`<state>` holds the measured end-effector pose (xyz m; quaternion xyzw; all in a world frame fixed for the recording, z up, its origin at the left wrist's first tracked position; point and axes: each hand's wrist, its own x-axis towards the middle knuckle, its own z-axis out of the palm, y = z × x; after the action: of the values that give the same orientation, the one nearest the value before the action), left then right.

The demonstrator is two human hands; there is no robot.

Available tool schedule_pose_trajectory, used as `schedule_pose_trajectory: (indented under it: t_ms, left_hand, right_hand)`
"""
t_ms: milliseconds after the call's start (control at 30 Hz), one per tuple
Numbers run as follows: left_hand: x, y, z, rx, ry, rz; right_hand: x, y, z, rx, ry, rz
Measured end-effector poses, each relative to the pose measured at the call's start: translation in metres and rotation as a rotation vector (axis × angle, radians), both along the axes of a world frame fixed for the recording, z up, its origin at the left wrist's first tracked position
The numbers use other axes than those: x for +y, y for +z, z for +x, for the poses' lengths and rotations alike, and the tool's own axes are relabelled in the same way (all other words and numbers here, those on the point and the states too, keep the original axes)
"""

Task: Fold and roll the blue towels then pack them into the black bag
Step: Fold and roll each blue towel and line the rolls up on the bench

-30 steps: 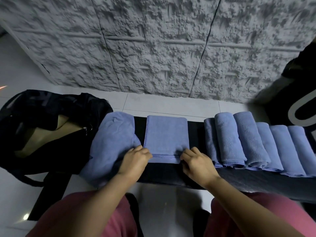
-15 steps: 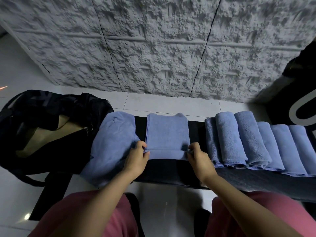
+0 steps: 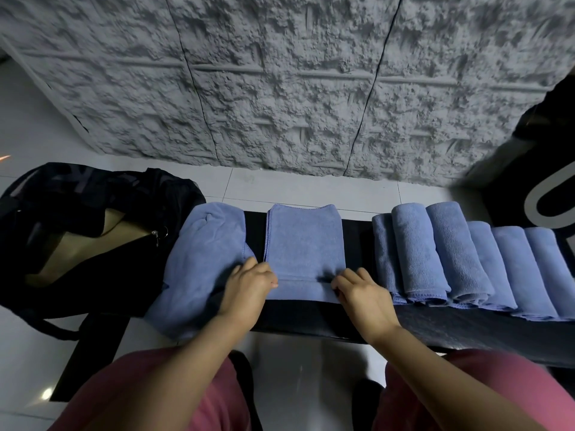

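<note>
Near edge of the middle towel [image 3: 305, 244], flat a second ago, is now turned over into a first roll. Left grip [image 3: 249, 284] and right grip [image 3: 364, 293] have shifted onto its ends.

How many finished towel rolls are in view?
6, side by side on the bench, right of the folded towel: roll 1, roll 2, roll 3, roll 4, roll 5, roll 6 by the frame edge. More may lie beyond it.

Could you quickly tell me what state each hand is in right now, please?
Left hand: closed, gripping the folded towel at its near left corner.
Right hand: closed, gripping the same towel at its near right corner.
</note>
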<state>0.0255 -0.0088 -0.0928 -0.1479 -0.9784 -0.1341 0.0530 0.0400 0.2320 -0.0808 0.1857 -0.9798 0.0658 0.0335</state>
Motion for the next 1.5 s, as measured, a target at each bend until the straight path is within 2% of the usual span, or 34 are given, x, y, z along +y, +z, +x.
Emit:
schedule_pose_trajectory:
  t_ms: [167,267,433,567,667,733,800,933,1133,1233,1367,1433,1500]
  left_hand:
    - [0.004,0.001,0.012,-0.042,0.002,-0.041]
    - [0.007,-0.003,0.014,-0.064,0.095,0.043]
    - [0.003,-0.006,0.005,-0.374,0.425,0.508]
    - [0.004,-0.003,-0.002,-0.502,0.573,0.665]
    - [0.003,-0.004,-0.004,-0.568,0.640,0.610]
    - [0.003,-0.004,-0.003,-0.576,0.626,0.535]
    - [0.004,-0.001,-0.001,-0.477,0.563,0.444]
    - [0.004,0.008,0.003,-0.113,0.266,0.252]
    - [0.003,0.003,0.005,0.059,0.101,0.149]
    - [0.001,0.001,0.008,0.003,0.075,0.109]
    - [0.001,-0.001,0.011,-0.067,0.085,0.033]
    - [0.002,-0.003,0.011,-0.117,0.129,0.116]
    - [0.003,-0.001,0.010,-0.256,0.233,0.319]
  right_hand:
    - [0.004,-0.002,0.008,0.086,0.113,0.086]
    - [0.001,-0.006,0.009,0.035,0.035,0.114]
    - [0.002,-0.006,0.004,-0.185,-0.213,-0.161]
    - [0.001,0.000,0.000,-0.344,-0.366,-0.476]
    - [0.000,0.004,0.000,-0.438,-0.408,-0.575]
    - [-0.001,0.005,0.000,-0.442,-0.408,-0.536]
    - [-0.001,0.006,-0.002,-0.361,-0.389,-0.454]
    - [-0.001,0.006,-0.003,-0.096,-0.221,-0.227]
    - [0.002,0.002,0.004,0.012,-0.030,-0.086]
    - [0.006,0.001,0.007,0.008,0.038,-0.035]
    - [0.004,-0.001,0.008,-0.024,0.010,0.015]
    - [0.003,-0.002,0.008,-0.053,-0.044,0.003]
    - [0.002,-0.004,0.007,-0.113,-0.099,-0.033]
